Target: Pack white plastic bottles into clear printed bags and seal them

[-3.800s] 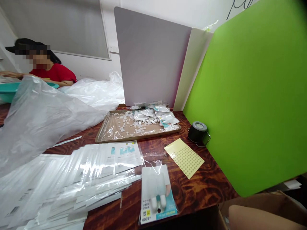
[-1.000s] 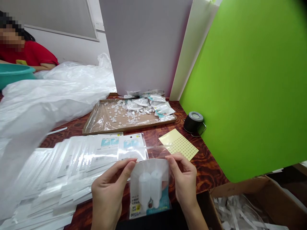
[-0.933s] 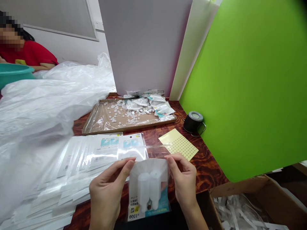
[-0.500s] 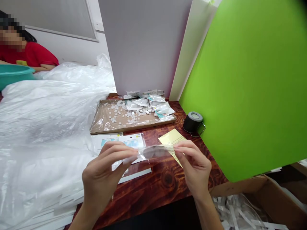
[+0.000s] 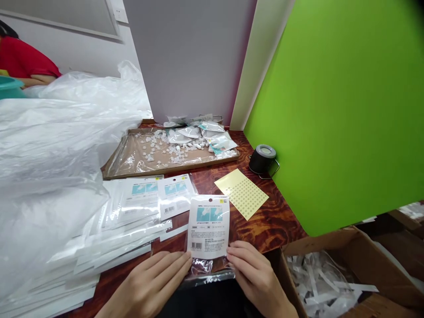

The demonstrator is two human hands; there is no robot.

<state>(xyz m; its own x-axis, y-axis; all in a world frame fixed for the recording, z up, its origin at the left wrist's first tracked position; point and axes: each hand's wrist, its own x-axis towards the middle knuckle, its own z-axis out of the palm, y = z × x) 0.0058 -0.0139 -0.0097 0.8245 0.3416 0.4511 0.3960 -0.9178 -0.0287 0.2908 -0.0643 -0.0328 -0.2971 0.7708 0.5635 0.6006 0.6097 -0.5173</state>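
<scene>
Cannot make out the print on the packet [image 5: 208, 225] beyond a blue picture and a barcode. Cannot see its contents either, hidden under the white card facing up. Lost below the lower edge of view: both wrists, and part of the packet's clear flap behind the fingers. Pressing down on that flap with the left hand [image 5: 149, 287] at the lower left corner and the right hand [image 5: 256, 276] at the lower right, fingers stretched out flat, neither closed around anything. Laid flat at the near edge of the worktop [image 5: 268, 221], just beside a fanned stack of flat packets [image 5: 132, 212], too overlapped to count and half buried under clear plastic sheeting [image 5: 49, 145]. Counted beyond: one yellow sticker sheet [image 5: 241, 193], one black round pot [image 5: 263, 158], one cardboard tray [image 5: 159, 170] strewn with countless small white pieces, and one cardboard box [image 5: 318, 247] of paper strips, cut off at the right. At far left, only a red sleeve [image 5: 23, 62] of another person. Compared with half a second ago: no longer held up edge-on between pinching fingertips, but set down back side up, nearer the body.
</scene>
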